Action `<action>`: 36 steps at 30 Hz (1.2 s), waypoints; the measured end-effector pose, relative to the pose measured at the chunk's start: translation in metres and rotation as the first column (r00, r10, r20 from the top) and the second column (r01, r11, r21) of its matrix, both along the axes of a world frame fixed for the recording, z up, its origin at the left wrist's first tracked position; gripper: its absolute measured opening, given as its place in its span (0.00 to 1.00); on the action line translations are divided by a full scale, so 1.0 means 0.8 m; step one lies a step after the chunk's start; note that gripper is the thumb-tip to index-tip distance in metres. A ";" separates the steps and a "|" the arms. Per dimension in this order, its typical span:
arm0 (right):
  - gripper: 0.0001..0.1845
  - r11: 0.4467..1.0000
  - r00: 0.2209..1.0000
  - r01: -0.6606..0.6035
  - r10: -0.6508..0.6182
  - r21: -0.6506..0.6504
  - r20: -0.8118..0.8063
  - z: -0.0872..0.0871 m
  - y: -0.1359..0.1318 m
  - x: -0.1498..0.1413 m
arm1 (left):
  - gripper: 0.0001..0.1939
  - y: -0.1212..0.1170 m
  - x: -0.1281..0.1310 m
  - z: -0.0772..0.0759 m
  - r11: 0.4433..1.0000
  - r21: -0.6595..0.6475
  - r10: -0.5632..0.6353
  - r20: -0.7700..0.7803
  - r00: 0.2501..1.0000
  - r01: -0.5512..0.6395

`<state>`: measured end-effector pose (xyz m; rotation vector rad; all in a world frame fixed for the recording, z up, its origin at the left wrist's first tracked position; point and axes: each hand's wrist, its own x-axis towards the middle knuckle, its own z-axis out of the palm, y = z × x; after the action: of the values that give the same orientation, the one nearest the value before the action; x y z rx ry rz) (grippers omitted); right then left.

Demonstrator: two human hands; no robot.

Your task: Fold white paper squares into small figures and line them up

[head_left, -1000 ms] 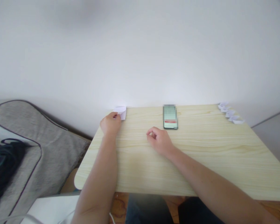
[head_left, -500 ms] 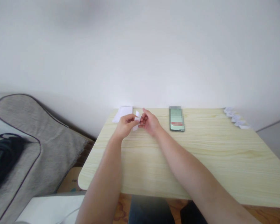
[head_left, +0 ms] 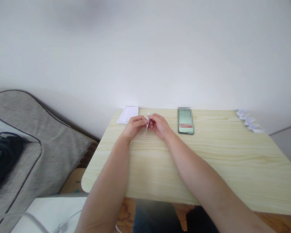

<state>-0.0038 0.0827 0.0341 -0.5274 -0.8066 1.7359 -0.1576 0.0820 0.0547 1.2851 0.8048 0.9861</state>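
Note:
A small folded piece of white paper is held upright above the table, seen nearly edge-on. My left hand pinches it from the left between thumb and fingers. From the other side, my right hand grips the same paper with its thumb and fingertips closed. The fingers cover part of the paper, so its full folded shape is hidden. Just behind my left hand lies a stack of white paper sheets against the wall.
A phone lies right of my hands on the wooden table. Several folded white paper pieces stand in a row at the far right. A grey sofa is at left, with a dark bundle on it.
The paper has turned from showing its face to nearly edge-on. My right hand has closed its thumb and fingers onto it. The view has shifted slightly.

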 end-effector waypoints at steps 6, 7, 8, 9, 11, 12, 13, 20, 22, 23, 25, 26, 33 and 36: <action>0.17 1.000 1.000 -0.008 0.008 0.008 0.017 0.002 -0.001 0.002 | 0.12 0.001 0.001 -0.001 1.000 -0.007 -0.008 0.009 1.000 0.008; 0.17 1.000 1.000 -0.010 0.010 0.009 0.020 0.002 -0.001 0.002 | 0.12 0.000 0.000 -0.001 1.000 -0.008 -0.009 0.008 1.000 0.009; 0.17 1.000 1.000 -0.012 0.012 0.011 0.022 0.003 -0.002 0.002 | 0.12 0.000 0.000 0.000 1.000 -0.009 -0.010 0.005 1.000 0.010; 0.17 1.000 1.000 -0.014 0.014 0.012 0.024 0.003 -0.002 0.002 | 0.12 0.000 0.000 0.001 1.000 -0.010 -0.008 0.001 1.000 0.008; 0.18 1.000 0.999 -0.017 0.017 0.012 0.027 0.003 -0.002 0.003 | 0.12 0.000 -0.002 0.002 1.000 -0.009 0.002 -0.010 1.000 -0.002; 0.18 1.000 0.999 -0.018 0.017 0.011 0.029 0.003 -0.002 0.003 | 0.11 0.000 -0.002 0.002 1.000 -0.007 0.010 -0.017 1.000 -0.010; 0.18 1.000 0.999 -0.017 0.017 0.010 0.031 0.003 -0.002 0.004 | 0.11 0.000 -0.003 0.002 1.000 -0.004 0.021 -0.025 0.999 -0.021; 0.14 0.999 0.997 0.041 -0.040 -0.007 0.059 0.001 0.000 0.004 | 0.05 0.004 -0.005 -0.001 0.982 0.072 0.184 -0.148 0.972 -0.175; 0.13 0.994 0.991 0.109 -0.108 -0.012 0.080 -0.003 0.003 0.002 | 0.05 0.004 -0.008 0.001 0.947 0.148 0.309 -0.184 0.933 -0.284; 0.12 0.988 0.984 0.155 -0.153 -0.015 0.095 -0.005 0.005 0.001 | 0.06 0.004 -0.011 0.003 0.916 0.196 0.387 -0.192 0.902 -0.351; 0.11 0.968 0.960 0.252 -0.248 -0.019 0.132 -0.010 0.008 -0.002 | 0.06 0.003 -0.019 0.008 0.809 0.300 0.568 -0.179 0.803 -0.506; 0.11 0.955 0.946 0.295 -0.289 -0.018 0.150 -0.012 0.009 -0.004 | 0.05 0.003 -0.023 0.011 0.726 0.363 0.668 -0.167 0.725 -0.585; 0.10 0.923 0.901 0.385 -0.379 0.016 0.212 -0.015 0.011 -0.008 | 0.05 0.007 -0.045 0.007 0.264 0.858 0.964 -0.247 0.096 -0.442; 0.09 0.923 0.896 0.385 -0.379 0.023 0.229 -0.012 0.009 -0.006 | 0.06 0.012 -0.040 -0.001 0.442 0.810 0.888 -0.455 0.063 -0.386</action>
<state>-0.0090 0.0902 0.0246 -0.8554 -0.7823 1.3357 -0.1899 0.0916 0.0536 1.9687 2.3446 1.2958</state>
